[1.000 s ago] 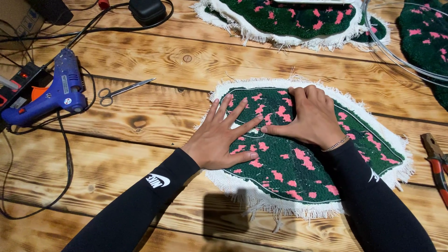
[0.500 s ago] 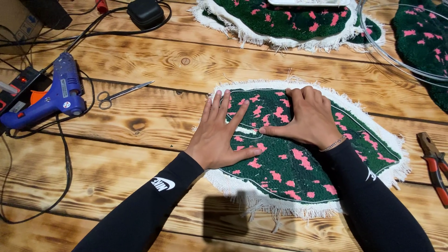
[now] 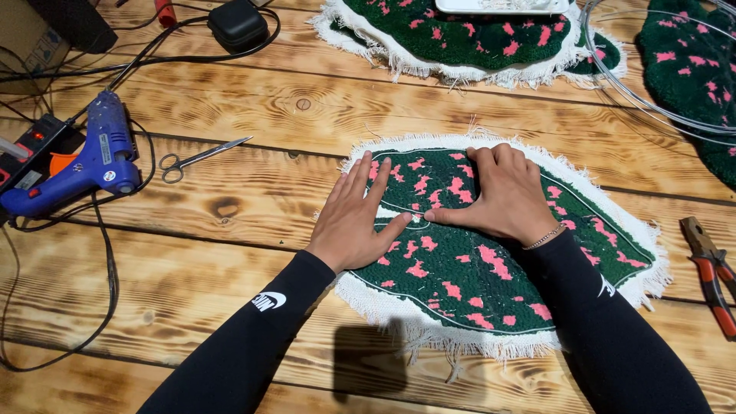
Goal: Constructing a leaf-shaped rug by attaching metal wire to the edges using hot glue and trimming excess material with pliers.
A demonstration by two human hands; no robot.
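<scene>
Hands: left hand and right hand released, palms flat on rug piece.
Rug: under both hands; long axis runs from upper left to lower right.
Edges: white fringe just outside the left wrist.
Room: bare wooden table left of left hand; scissors and glue gun beyond.

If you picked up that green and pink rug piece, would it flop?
Probably floppy: the green and pink rug piece lies flat like cloth, with a loose frayed white fringe. It looks light for its size, being thin. It likely wouldn't slide easily, since both hands, left hand and right hand, press it onto rough wood.
</scene>
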